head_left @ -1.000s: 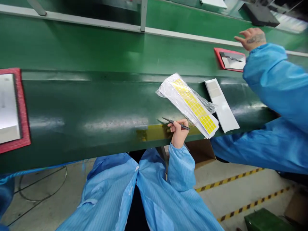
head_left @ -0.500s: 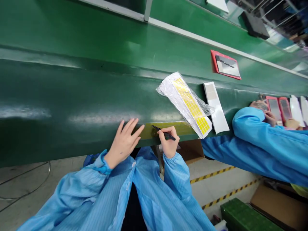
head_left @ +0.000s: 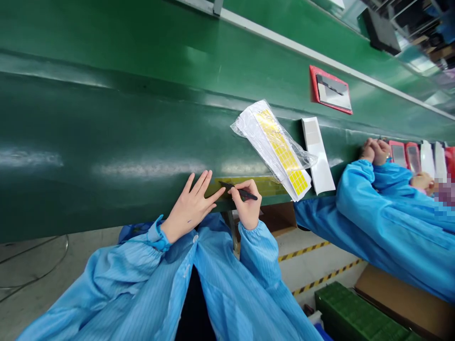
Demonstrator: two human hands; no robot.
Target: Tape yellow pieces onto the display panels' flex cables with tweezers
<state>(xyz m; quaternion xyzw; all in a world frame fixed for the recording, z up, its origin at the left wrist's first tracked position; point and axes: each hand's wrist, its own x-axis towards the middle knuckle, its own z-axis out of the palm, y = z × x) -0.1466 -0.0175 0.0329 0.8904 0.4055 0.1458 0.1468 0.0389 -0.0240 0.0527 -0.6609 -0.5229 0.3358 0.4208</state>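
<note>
My right hand (head_left: 247,204) grips black tweezers (head_left: 242,191), their tips pointing left over a flat yellow strip (head_left: 249,185) on the green conveyor belt (head_left: 106,123). My left hand (head_left: 190,207) lies spread on the belt, with its fingers apart and its index fingertip at the strip. Just beyond the strip, a clear plastic bag (head_left: 273,142) holds a white-backed sheet of small yellow labels. A long white card (head_left: 317,154) lies to its right.
A red-framed tray (head_left: 330,90) sits on the far belt section. To the right, a co-worker's blue sleeves (head_left: 377,213) reach across, with hands (head_left: 373,151) near red-framed items. Below are a cardboard box, a green crate, and a floor with hazard tape.
My left hand has entered the view and now rests by the yellow strip. The view has swung, and the co-worker's arm and hand have shifted from the upper right to the right.
</note>
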